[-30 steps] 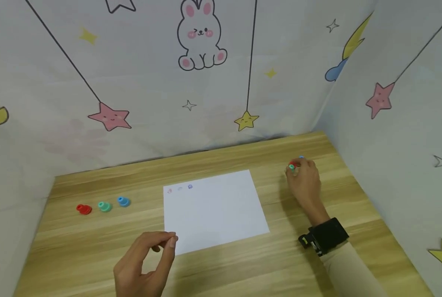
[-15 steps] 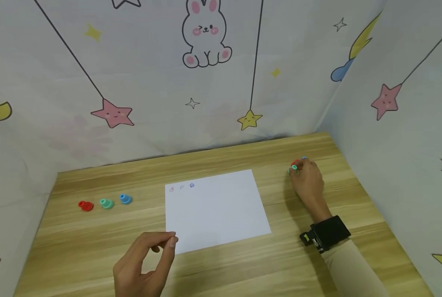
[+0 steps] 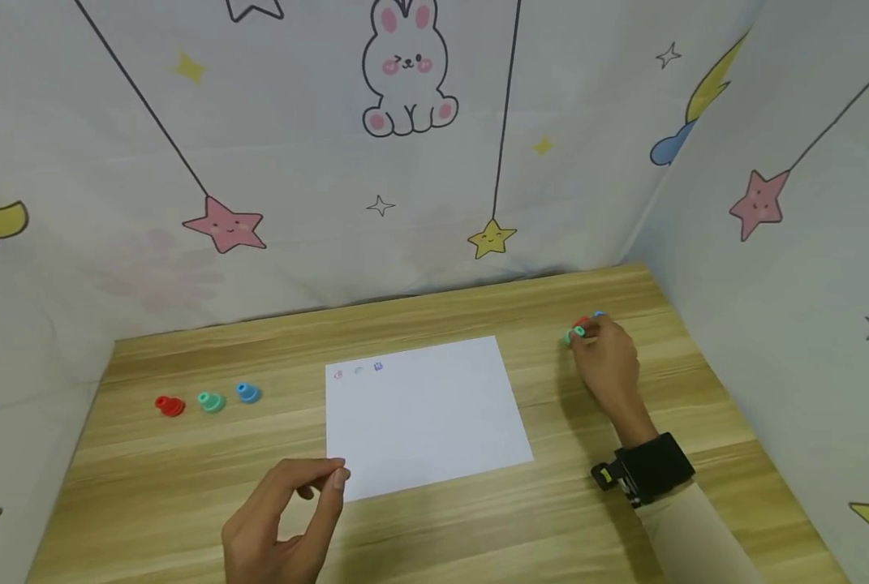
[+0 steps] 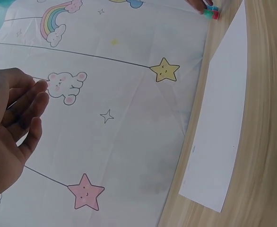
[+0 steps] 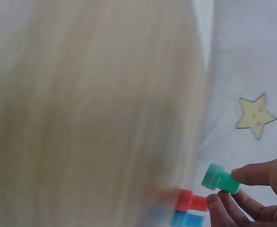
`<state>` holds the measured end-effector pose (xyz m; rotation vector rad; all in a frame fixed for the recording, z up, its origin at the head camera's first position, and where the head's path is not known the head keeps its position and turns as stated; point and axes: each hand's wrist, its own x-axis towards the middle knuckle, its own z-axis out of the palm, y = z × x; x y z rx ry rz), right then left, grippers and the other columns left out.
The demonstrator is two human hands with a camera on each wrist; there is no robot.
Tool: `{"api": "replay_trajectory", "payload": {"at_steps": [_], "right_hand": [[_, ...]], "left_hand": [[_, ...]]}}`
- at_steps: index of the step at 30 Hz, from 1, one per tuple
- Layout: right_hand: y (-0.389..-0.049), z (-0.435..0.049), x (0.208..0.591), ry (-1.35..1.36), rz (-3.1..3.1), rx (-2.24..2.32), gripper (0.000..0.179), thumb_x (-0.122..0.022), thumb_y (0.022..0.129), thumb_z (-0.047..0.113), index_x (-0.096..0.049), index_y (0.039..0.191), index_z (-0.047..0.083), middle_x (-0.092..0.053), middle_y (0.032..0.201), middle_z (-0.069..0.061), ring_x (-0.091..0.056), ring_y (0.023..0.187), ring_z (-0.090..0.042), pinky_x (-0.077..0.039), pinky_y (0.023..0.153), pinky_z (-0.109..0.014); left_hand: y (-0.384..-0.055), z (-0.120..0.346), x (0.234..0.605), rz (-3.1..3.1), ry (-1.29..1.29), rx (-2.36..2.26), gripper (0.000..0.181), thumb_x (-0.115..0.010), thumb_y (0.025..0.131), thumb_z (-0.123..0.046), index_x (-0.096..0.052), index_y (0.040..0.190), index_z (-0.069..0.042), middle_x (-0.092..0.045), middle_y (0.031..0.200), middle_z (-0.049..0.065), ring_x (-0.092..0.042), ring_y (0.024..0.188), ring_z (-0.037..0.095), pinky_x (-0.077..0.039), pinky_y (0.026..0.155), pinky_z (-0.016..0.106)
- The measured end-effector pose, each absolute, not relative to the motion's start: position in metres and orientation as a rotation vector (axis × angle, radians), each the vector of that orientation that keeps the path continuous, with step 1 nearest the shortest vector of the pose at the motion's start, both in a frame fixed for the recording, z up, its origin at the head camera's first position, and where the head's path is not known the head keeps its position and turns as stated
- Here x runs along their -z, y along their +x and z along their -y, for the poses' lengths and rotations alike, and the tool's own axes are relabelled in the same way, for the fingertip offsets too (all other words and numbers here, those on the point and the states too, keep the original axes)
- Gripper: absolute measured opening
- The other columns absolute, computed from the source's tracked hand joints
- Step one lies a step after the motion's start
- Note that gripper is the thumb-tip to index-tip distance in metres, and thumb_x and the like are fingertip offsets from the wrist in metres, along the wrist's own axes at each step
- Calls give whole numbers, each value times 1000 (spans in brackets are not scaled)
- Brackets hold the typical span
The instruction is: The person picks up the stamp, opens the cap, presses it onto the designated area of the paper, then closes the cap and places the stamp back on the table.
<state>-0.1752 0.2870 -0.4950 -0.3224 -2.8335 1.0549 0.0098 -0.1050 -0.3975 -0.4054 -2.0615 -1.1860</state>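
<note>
My right hand (image 3: 605, 361) is at the far right of the table. In the right wrist view its thumb and fingers pinch the narrow handle of a green stamp (image 5: 220, 178). A red stamp (image 5: 190, 201) and a blue stamp (image 5: 186, 219) stand close beside it; in the head view my fingers partly cover them. My left hand (image 3: 284, 519) hovers near the front left corner of the white paper (image 3: 427, 414), fingers loosely bent, holding nothing. Small red, pale and purple prints mark the paper's upper left corner.
On the left of the wooden table (image 3: 449, 527) sit a second red stamp (image 3: 169, 405), a second green stamp (image 3: 211, 401) and a second blue stamp (image 3: 247, 392) in a row. Patterned cloth walls (image 3: 310, 178) rise behind and at both sides. A black wrist device (image 3: 653, 468) is on my right wrist.
The head view has shifted slightly. My right hand stays at the right-hand stamps with only small finger movement around the green stamp. The left hand keeps its pose.
</note>
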Motion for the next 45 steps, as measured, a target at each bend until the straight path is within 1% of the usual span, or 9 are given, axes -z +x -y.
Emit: {"api": "replay_trajectory", "payload": {"at_steps": [4, 9, 16, 25, 29, 33, 37, 41, 45], "right_hand": [[-164, -278, 479, -241, 2768, -1156, 38, -65, 106, 27, -63, 131, -2, -72, 121, -22, -74, 104, -41, -61, 82, -54], [-147, -261, 456, -127, 2688, -1295, 38, -68, 105, 29, -64, 131, 1, -72, 122, -20, -73, 105, -40, -63, 82, -51], [-120, -232, 426, 13, 2596, -1599, 37, -70, 105, 32, -65, 132, 6, -70, 119, -12, -75, 97, -27, -63, 79, -35], [-82, -200, 399, 193, 2518, -1968, 29, -68, 106, 25, -70, 135, 20, -69, 120, -8, -74, 90, -23, -63, 76, -34], [-69, -184, 396, 268, 2488, -2104, 26, -68, 106, 23, -72, 132, 22, -69, 121, -7, -73, 88, -24, -63, 74, -35], [-55, -169, 397, 326, 2454, -2242, 23, -66, 107, 21, -71, 129, 18, -70, 121, -9, -72, 85, -24, -62, 72, -35], [-44, -157, 399, 387, 2424, -2358, 21, -64, 108, 20, -70, 128, 16, -70, 119, -11, -72, 84, -22, -61, 71, -35], [-38, -151, 400, 430, 2423, -2407, 20, -62, 109, 19, -69, 127, 15, -70, 119, -12, -72, 84, -21, -61, 71, -34], [-34, -147, 402, 457, 2439, -2423, 19, -61, 109, 20, -69, 126, 15, -69, 117, -12, -72, 85, -22, -61, 72, -33]], "left_hand": [[11, 105, 396, 2067, -402, 1187, 9, -78, 86, 8, -76, 94, 3, -73, 78, 11, -61, 75, 3, -48, 68, 17], [10, 102, 395, 2056, -415, 1201, 8, -78, 87, 8, -76, 93, 3, -74, 78, 11, -62, 75, 3, -48, 69, 17], [5, 95, 392, 2001, -474, 1234, 8, -76, 86, 10, -75, 93, 5, -73, 78, 12, -63, 75, 4, -48, 68, 19], [-1, 81, 389, 1982, -519, 1284, 9, -75, 88, 8, -74, 96, 3, -72, 85, 10, -63, 78, 9, -47, 71, 21], [-2, 74, 396, 2047, -502, 1287, 19, -78, 86, 6, -74, 104, 0, -74, 95, 9, -65, 81, 13, -48, 75, 19], [-4, 65, 406, 2135, -494, 1257, 24, -79, 95, -11, -72, 118, -3, -72, 108, 7, -65, 86, 15, -48, 76, 18], [-4, 58, 413, 2185, -555, 1213, 38, -71, 104, -30, -66, 129, -2, -70, 117, 7, -63, 92, 16, -48, 77, 19], [-2, 54, 416, 2239, -580, 1175, 44, -67, 106, -33, -62, 136, -2, -68, 117, 5, -63, 96, 16, -48, 79, 19], [-1, 52, 419, 2266, -597, 1160, 38, -60, 110, -31, -62, 133, -1, -66, 108, 3, -62, 93, 15, -49, 80, 18]]}}
